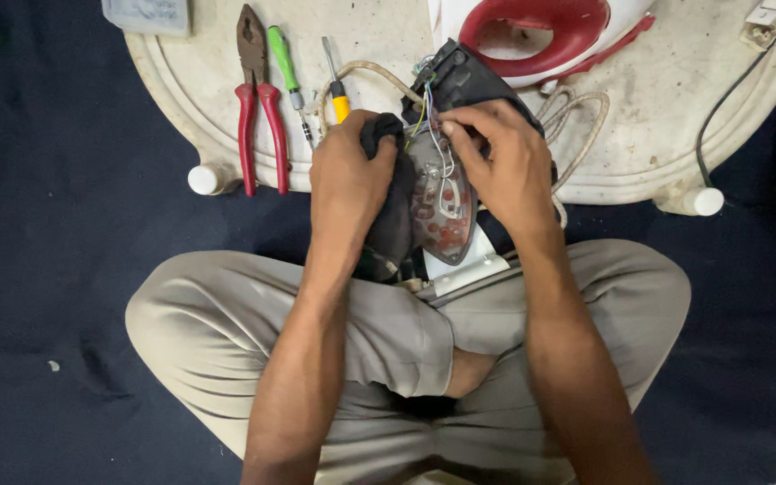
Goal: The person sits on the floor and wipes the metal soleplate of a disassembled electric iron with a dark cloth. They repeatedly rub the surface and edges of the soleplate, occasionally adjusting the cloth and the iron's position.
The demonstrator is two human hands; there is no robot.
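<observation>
1. the landmark is the dismantled clothes iron base [437, 193], a dark body with a clear plastic plate showing reddish parts and thin coloured wires; it sits at the near edge of the round, stained white plastic worktop [639, 117], above the person's crossed legs in grey-beige trousers [406, 341].
2. the left hand [348, 175] is on the left side of the iron base, its grip closed tight around a dark cloth-like or rubbery piece [388, 216] pressed against the base's left flank.
3. the right hand [505, 162] lies over the right upper part of the iron base, fingers curled, fingertips pinching at the thin wires [433, 135] near the base's top; the grip is nearly closed on them, though exactly which wire is held cannot be told.
4. left of the iron base, well apart from it, lie red-handled pliers [258, 108] on the worktop.
5. between the pliers and the iron base lie a green-handled screwdriver [285, 67] and a yellow-handled screwdriver [336, 85], the yellow one just beside the left hand.
6. beyond the iron base, at the far edge, rests a red and white iron housing with a handle [541, 31].
7. a beige fabric-covered cord [577, 126] loops out to the right of the iron base.
8. a white plastic bracket [464, 269] shows just below the iron base, on the person's lap.
</observation>
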